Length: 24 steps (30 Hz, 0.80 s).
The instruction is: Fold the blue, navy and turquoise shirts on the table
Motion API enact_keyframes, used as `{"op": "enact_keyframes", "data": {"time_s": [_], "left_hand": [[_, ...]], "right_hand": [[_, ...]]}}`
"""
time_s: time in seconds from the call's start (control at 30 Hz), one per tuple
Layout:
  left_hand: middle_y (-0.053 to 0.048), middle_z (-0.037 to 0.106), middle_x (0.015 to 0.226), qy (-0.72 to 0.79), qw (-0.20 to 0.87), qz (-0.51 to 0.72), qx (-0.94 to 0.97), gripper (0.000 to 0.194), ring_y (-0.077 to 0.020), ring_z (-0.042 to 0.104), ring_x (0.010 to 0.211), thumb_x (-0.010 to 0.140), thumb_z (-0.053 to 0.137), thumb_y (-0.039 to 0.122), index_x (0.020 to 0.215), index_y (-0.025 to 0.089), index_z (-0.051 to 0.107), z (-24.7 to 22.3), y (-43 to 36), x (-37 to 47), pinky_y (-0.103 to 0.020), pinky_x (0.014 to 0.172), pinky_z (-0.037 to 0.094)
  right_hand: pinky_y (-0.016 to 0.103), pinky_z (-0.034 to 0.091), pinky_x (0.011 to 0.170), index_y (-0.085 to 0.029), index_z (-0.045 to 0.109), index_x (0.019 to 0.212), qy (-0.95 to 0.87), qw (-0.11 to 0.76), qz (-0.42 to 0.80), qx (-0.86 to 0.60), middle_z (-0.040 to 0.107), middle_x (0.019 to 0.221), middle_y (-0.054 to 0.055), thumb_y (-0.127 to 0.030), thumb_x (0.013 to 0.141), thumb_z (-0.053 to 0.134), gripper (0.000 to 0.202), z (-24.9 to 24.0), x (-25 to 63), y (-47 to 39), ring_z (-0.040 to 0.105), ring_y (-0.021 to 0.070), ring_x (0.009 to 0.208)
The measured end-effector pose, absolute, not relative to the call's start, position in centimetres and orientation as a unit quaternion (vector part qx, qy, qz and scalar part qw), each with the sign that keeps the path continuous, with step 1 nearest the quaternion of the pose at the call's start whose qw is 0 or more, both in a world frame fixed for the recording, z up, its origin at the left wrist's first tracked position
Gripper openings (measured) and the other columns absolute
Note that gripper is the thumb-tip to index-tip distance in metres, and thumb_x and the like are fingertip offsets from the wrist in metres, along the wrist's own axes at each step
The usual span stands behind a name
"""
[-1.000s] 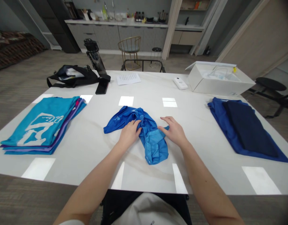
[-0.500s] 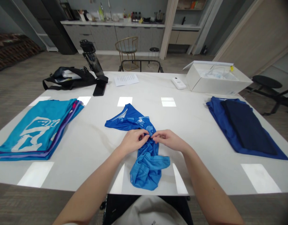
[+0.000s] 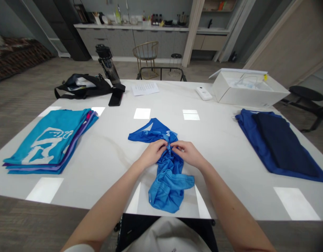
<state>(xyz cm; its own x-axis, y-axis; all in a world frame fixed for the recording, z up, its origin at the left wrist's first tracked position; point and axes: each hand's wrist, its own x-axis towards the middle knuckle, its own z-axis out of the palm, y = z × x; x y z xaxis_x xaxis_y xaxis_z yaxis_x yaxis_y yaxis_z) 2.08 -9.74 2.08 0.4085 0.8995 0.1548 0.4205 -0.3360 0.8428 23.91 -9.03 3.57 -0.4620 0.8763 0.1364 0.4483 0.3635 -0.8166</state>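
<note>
A crumpled blue shirt (image 3: 166,175) lies on the white table (image 3: 219,140) right in front of me, its lighter half bunched toward the near edge. My left hand (image 3: 152,154) and my right hand (image 3: 187,152) meet over its middle. Both pinch the cloth between fingertips, almost touching each other. The darker far part of the shirt spreads out beyond my fingers.
A stack of folded teal and purple shirts (image 3: 49,143) lies at the left. Dark blue garments (image 3: 279,145) lie flat at the right. At the back are a black bag (image 3: 82,85), a phone (image 3: 115,98), a paper sheet (image 3: 145,88), a white device (image 3: 204,93) and an open white box (image 3: 249,89).
My hands came together from flat on the shirt to pinching its middle. The light blue part of the shirt slid toward the near table edge.
</note>
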Motion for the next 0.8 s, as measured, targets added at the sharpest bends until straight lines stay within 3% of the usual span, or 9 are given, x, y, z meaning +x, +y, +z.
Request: {"op": "enact_keyframes", "data": {"time_s": [0.07, 0.17, 0.27, 0.37, 0.47, 0.6, 0.8], "left_hand": [[-0.001, 0.064, 0.090, 0.402, 0.476, 0.342, 0.704, 0.007, -0.0160, 0.059, 0.084, 0.094, 0.058, 0.025, 0.095, 0.020, 0.062, 2.0, -9.5, 2.0, -0.028, 0.079, 0.044], [0.001, 0.060, 0.084, 0.349, 0.613, 0.392, 0.590, 0.024, -0.0131, 0.056, 0.077, 0.087, 0.072, 0.037, 0.085, 0.018, 0.058, 1.8, -9.4, 1.9, -0.024, 0.071, 0.042], [0.001, 0.060, 0.081, 0.304, 0.704, 0.412, 0.492, 0.034, -0.0112, 0.055, 0.072, 0.082, 0.080, 0.041, 0.082, 0.018, 0.055, 1.8, -9.7, 1.7, -0.023, 0.068, 0.042], [0.003, 0.060, 0.078, 0.288, 0.750, 0.405, 0.436, 0.030, -0.0102, 0.055, 0.068, 0.082, 0.081, 0.039, 0.089, 0.019, 0.059, 2.3, -10.0, 1.2, -0.022, 0.066, 0.042], [0.000, 0.065, 0.088, 0.307, 0.723, 0.461, 0.413, 0.026, -0.0122, 0.061, 0.079, 0.083, 0.081, 0.034, 0.098, 0.020, 0.064, 3.0, -9.7, -0.2, -0.025, 0.076, 0.047], [-0.002, 0.070, 0.095, 0.340, 0.634, 0.603, 0.344, 0.020, -0.0160, 0.065, 0.091, 0.078, 0.079, 0.022, 0.093, 0.020, 0.066, 3.8, -8.2, -3.0, -0.033, 0.090, 0.051], [-0.001, 0.069, 0.077, 0.410, 0.564, 0.674, 0.243, 0.007, -0.0146, 0.063, 0.072, 0.071, 0.067, 0.019, 0.076, 0.018, 0.063, 4.3, -7.1, -5.0, -0.028, 0.072, 0.052]], "right_hand": [[0.029, 0.044, 0.067, -0.021, 0.073, 0.093, -0.742, 0.322, 0.339, -0.480, 0.070, 0.082, 0.002, -0.029, 0.091, 0.061, 0.015, 3.9, 24.6, -9.0, 0.055, 0.0158, 0.067], [0.030, 0.042, 0.064, -0.021, 0.067, 0.091, -0.700, 0.358, 0.293, -0.544, 0.065, 0.077, 0.000, -0.038, 0.089, 0.063, 0.017, 3.9, 24.9, -9.0, 0.050, 0.0149, 0.061], [0.029, 0.042, 0.061, -0.021, 0.065, 0.092, -0.658, 0.371, 0.405, -0.516, 0.061, 0.071, -0.001, -0.054, 0.089, 0.061, 0.033, 3.6, 24.1, -9.2, 0.052, 0.0159, 0.061], [0.029, 0.043, 0.061, -0.021, 0.063, 0.088, -0.589, 0.416, 0.504, -0.475, 0.063, 0.073, 0.001, -0.064, 0.088, 0.061, 0.043, 3.4, 23.3, -9.3, 0.055, 0.0168, 0.064], [0.028, 0.041, 0.059, -0.021, 0.062, 0.079, -0.594, 0.435, 0.437, -0.517, 0.059, 0.065, -0.001, -0.063, 0.086, 0.064, 0.043, 3.6, 24.0, -9.1, 0.052, 0.0159, 0.060], [0.029, 0.038, 0.059, -0.021, 0.062, 0.071, -0.642, 0.368, 0.301, -0.601, 0.057, 0.057, -0.001, -0.062, 0.086, 0.063, 0.043, 4.0, 27.0, -8.3, 0.052, 0.0166, 0.057], [0.029, 0.042, 0.064, -0.021, 0.062, 0.069, -0.663, 0.222, 0.391, -0.598, 0.068, 0.066, 0.002, -0.057, 0.081, 0.065, 0.038, 4.0, 30.1, -7.6, 0.060, 0.0187, 0.065]]}}
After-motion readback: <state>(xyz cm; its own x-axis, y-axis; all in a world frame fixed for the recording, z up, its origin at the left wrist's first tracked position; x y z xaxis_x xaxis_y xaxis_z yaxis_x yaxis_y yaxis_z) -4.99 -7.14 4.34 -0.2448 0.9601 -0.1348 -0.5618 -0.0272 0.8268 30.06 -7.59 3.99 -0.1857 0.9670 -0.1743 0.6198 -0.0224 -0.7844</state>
